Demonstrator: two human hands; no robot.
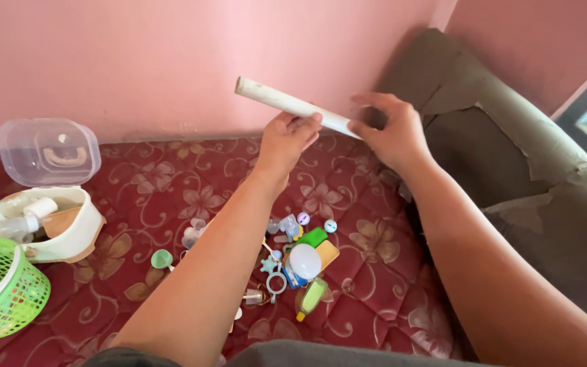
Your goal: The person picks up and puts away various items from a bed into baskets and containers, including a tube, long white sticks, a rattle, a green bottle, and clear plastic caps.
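Head view: both hands [287,139] [388,129] hold a pale, seemingly scuffed stick [287,103].

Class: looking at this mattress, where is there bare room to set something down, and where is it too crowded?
Bare: the mattress between the white tub, the wall and the left hand. Crowded: the toy pile under the arms, and the baskets' corner.

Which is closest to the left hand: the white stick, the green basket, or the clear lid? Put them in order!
From the left hand:
1. White stick, held in its grip.
2. Clear lid, far left by the wall.
3. Green basket, bottom-left corner, farthest.
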